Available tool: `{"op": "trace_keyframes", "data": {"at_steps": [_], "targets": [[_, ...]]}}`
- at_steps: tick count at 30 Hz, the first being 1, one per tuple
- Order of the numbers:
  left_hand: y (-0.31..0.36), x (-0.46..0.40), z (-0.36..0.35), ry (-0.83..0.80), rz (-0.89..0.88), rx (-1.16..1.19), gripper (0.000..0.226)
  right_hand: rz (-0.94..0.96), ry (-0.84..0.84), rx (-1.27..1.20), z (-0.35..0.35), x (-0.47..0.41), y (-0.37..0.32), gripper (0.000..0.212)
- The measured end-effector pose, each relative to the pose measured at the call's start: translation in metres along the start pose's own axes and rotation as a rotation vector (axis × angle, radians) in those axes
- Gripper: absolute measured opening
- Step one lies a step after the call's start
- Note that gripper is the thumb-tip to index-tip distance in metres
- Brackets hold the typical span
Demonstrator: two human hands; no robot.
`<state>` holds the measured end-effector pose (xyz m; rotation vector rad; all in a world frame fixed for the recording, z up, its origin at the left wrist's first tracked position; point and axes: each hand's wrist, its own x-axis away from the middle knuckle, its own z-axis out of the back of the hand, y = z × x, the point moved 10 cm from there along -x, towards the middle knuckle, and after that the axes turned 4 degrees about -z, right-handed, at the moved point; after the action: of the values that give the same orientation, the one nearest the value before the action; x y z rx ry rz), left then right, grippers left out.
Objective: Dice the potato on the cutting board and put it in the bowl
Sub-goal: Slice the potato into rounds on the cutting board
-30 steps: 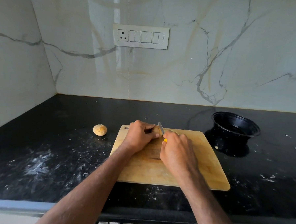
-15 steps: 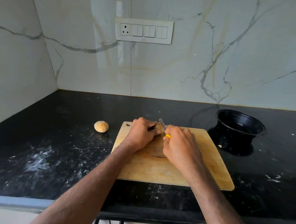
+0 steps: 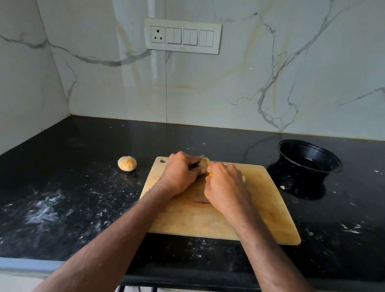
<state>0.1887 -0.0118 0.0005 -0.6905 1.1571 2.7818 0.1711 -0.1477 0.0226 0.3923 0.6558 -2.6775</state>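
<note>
A wooden cutting board (image 3: 270, 208) lies on the black counter. At its far edge my left hand (image 3: 181, 174) grips a pale brown potato (image 3: 204, 162), mostly hidden under the fingers. My right hand (image 3: 226, 187) holds a knife with a yellow handle (image 3: 210, 175); only a sliver of handle and the blade tip above the potato show. The blade is down in the potato between my hands. A small potato piece (image 3: 243, 178) peeks out to the right of my right hand. The black bowl (image 3: 333, 167) stands to the right of the board and looks empty.
A second whole potato (image 3: 127, 163) sits on the counter left of the board. A small pale scrap (image 3: 282, 187) lies by the bowl's base. The counter (image 3: 50, 205) is speckled with white residue. A switch plate (image 3: 182, 36) is on the marble wall behind.
The knife blade has dropped lower into the potato; less of it shows above my hands. Both hands stay at the board's far edge. The camera view has shifted slightly.
</note>
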Motion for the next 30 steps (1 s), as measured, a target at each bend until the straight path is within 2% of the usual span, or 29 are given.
{"op": "trace_keyframes", "data": {"at_steps": [4,9,16,23,25,30], "targets": [[-0.002,0.000,-0.001,0.000,0.018,-0.030,0.037,0.004,-0.001,-0.005,-0.007,0.000,0.001,0.020],[0.000,0.001,0.001,0.023,0.017,-0.031,0.035,-0.015,-0.026,-0.027,-0.011,-0.001,0.007,0.023],[-0.004,0.000,-0.001,-0.005,0.034,0.004,0.017,-0.017,-0.062,-0.029,-0.014,0.006,0.011,0.026],[-0.006,-0.002,0.001,0.009,0.015,0.026,0.012,0.060,-0.035,0.040,-0.007,0.016,0.002,0.025],[-0.008,-0.003,0.002,0.015,0.023,0.028,0.002,0.065,-0.027,0.045,-0.003,0.018,0.006,0.023],[-0.008,-0.001,0.003,0.019,0.009,0.040,0.026,0.016,-0.009,-0.028,0.006,0.019,0.023,0.012]]}}
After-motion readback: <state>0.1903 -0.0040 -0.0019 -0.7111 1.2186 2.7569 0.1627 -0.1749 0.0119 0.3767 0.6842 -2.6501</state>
